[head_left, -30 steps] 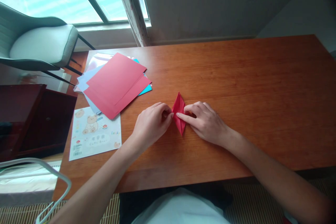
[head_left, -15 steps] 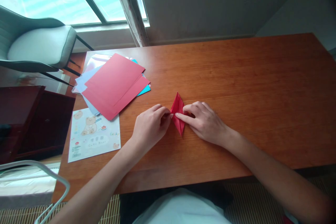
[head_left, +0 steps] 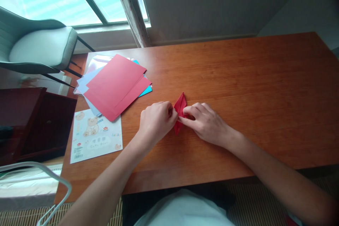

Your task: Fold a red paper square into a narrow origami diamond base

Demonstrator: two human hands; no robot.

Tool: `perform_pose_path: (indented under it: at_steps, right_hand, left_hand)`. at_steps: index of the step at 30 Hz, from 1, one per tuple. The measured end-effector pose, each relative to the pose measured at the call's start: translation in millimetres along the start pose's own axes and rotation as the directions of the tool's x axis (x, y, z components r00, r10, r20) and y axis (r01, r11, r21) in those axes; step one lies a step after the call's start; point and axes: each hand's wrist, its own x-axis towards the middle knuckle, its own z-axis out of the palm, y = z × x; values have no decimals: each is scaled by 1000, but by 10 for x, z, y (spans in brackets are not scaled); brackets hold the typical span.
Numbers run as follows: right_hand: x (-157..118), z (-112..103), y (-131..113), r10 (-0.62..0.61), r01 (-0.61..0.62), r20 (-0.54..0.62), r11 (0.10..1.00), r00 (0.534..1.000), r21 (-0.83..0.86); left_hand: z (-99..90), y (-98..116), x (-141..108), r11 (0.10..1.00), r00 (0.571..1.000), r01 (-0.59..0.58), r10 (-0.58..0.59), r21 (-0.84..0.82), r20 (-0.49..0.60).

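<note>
A folded red paper (head_left: 180, 103), pointed at its far and near ends, lies on the wooden table between my hands. My left hand (head_left: 160, 117) is closed on its left edge, thumb and fingers pinched together. From the right, my right hand (head_left: 205, 120) grips the paper's other side, with the index finger and thumb close to the left fingertips. The fingers cover the middle of the paper.
Red sheets (head_left: 116, 84) lie over white and blue ones at the table's left. Nearer me is a white sheet with bear drawings (head_left: 96, 137). A grey chair (head_left: 42, 47) stands beyond the table's left end, by the window.
My left hand has moved slightly right, over the paper's middle. The red paper has turned a little, its far tip now leaning right and its near tip left.
</note>
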Motion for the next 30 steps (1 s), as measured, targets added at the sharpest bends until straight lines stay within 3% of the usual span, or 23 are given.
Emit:
perform_pose_path:
  at_steps: [7, 11, 14, 16, 19, 25, 30]
  right_hand:
    - [29, -17, -31, 44, -44, 19, 999, 999, 10]
    - [48, -31, -41, 51, -51, 25, 999, 998, 6]
    - [45, -23, -36, 51, -51, 17, 999, 999, 12]
    - [37, -11, -29, 44, -44, 11, 999, 999, 19]
    - [26, 5, -23, 41, -41, 7, 999, 999, 22]
    - [23, -2, -23, 41, -40, -12, 999, 999, 27]
    - [18, 0, -23, 39, -39, -8, 999, 999, 15]
  left_hand:
    - [36, 73, -15, 996, 1000, 0, 1, 92, -18]
    - [71, 57, -80, 993, 992, -91, 97, 71, -85]
    - [124, -44, -187, 976, 960, -204, 214, 70, -182]
    - [161, -135, -272, 945, 916, -318, 328, 82, -229]
    - [208, -237, -399, 905, 870, -415, 426, 96, -247]
    - [269, -224, -573, 906, 893, -421, 422, 43, -155]
    - [311, -190, -618, 916, 905, -395, 400, 60, -143]
